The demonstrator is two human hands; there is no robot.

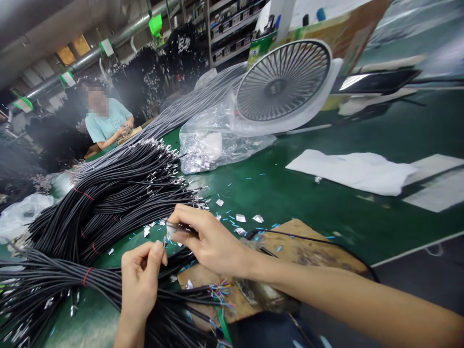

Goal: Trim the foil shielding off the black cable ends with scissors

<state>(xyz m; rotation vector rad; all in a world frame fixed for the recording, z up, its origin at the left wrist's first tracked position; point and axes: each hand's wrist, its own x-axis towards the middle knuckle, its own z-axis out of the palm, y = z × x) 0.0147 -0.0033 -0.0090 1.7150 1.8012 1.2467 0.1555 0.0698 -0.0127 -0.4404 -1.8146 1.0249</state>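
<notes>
Near the middle of the view, my left hand (142,270) pinches the end of a black cable, where thin coloured wires (167,238) show between the fingertips. Just up and to the right, my right hand (203,237) is closed on a thin dark tool, whose tip lies beside those wires; its shape is partly hidden by the fingers. Below and left, a bundle of black cables (54,273) is tied with a red band. Stripped coloured wire ends (220,290) of other cables lie over a wooden board (297,241).
A larger pile of black cables (108,203) lies at the left. Foil bits (240,218) and blue scraps dot the green table (261,188). Behind stand a plastic bag (206,140) and a fan (284,82). White paper (348,169) lies right. Another person (107,121) sits far left.
</notes>
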